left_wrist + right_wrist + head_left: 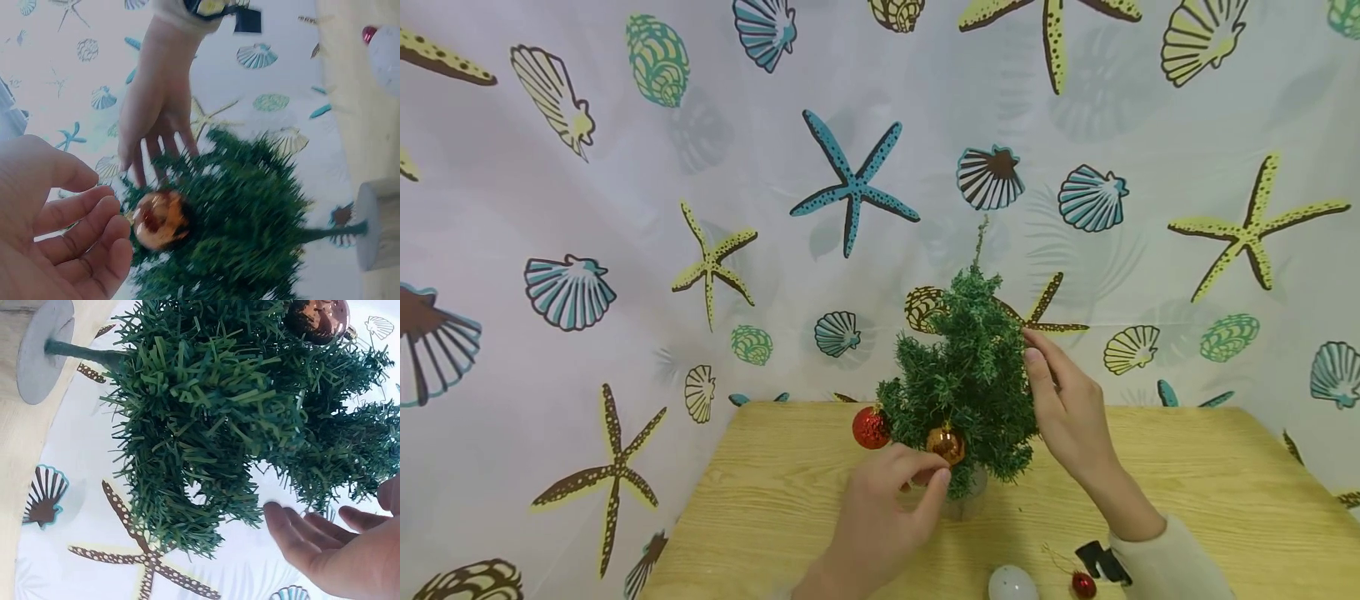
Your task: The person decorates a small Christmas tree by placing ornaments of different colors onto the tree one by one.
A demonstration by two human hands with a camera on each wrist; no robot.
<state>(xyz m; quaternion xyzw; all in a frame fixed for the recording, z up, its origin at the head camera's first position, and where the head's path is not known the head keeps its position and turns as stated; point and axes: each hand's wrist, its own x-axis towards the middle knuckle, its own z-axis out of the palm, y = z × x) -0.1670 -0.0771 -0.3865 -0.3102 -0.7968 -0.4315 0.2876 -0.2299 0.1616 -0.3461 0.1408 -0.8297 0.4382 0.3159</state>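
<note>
A small green artificial Christmas tree (970,375) stands upright on a round grey base (964,500). A shiny copper-orange bauble (946,445) hangs on its front, and a red bauble (870,427) hangs at its left side. My left hand (883,517) is just below the copper bauble; in the left wrist view its loosely bent fingers (94,231) are beside the bauble with nothing held. My right hand (1071,408) is at the tree's right side, fingers extended along the branches. In the right wrist view its fingertips (275,515) are right at the branch tips.
On the wooden table (760,500), a white ball (1012,583) and a small red bauble (1083,585) with a gold string lie in front of the tree. A black object (1101,562) is at the right sleeve. A shell-patterned curtain (895,283) surrounds the table.
</note>
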